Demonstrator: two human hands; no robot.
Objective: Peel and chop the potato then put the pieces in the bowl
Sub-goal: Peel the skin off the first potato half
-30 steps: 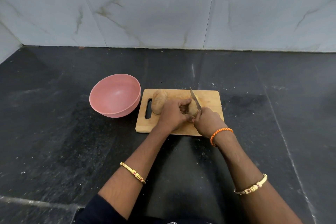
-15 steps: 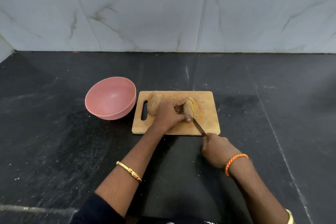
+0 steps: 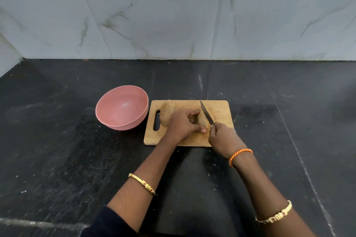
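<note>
A brown potato piece stands on the wooden cutting board, and my left hand grips it from the left with curled fingers and thumb. My right hand holds the handle of a knife, whose blade lies along the right side of that piece, tip pointing away from me. A second unpeeled potato piece lies on the board's left part, behind my left hand. The pink bowl sits left of the board with nothing visible inside.
Board and bowl rest on a dark stone counter. A marble-tiled wall rises at the counter's back edge. The board's handle slot faces the bowl.
My right hand, pulled back toward me half a second ago, has moved forward again, bringing the blade up along the potato piece. My left hand keeps its grip.
</note>
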